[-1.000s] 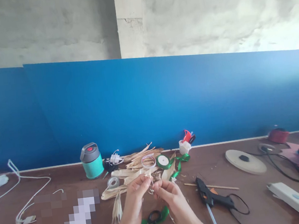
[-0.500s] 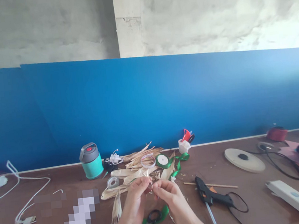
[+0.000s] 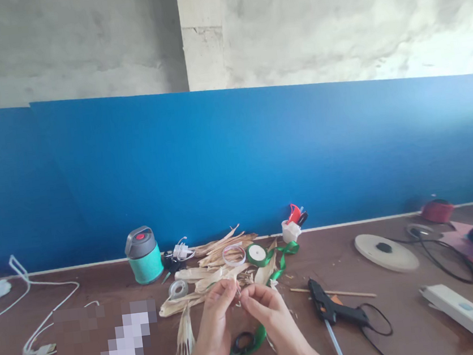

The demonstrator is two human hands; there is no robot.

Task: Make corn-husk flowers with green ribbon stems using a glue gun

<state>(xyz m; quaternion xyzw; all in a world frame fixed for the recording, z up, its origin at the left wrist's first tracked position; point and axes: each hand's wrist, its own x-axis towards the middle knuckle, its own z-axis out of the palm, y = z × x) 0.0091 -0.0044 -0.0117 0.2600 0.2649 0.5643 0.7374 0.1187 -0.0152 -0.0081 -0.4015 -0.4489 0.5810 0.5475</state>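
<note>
My left hand (image 3: 216, 319) is closed in a pinch above the table, on a small pale piece of corn husk (image 3: 234, 278) that pokes out at the fingertips. Facing it, my right hand (image 3: 273, 316) pinches at the lower part of the same small piece, mostly hidden by the fingers. Dried corn husks (image 3: 207, 273) lie just beyond both hands, and a shredded husk (image 3: 184, 337) is left of my left wrist. Below the hands, scissors (image 3: 243, 345) with black handles rest by green ribbon (image 3: 260, 334).
Behind are a green ribbon spool (image 3: 256, 253), tape rolls (image 3: 178, 289), a teal jar (image 3: 145, 262) and a pen cup (image 3: 291, 231). To the right lie a glue gun (image 3: 335, 310), a wooden stick (image 3: 352, 293), a round lid (image 3: 386, 254) and a power strip (image 3: 469, 313).
Both hands stay almost in place, with the fingertips shifting slightly around the small piece. Less of its pale upper end shows now.
</note>
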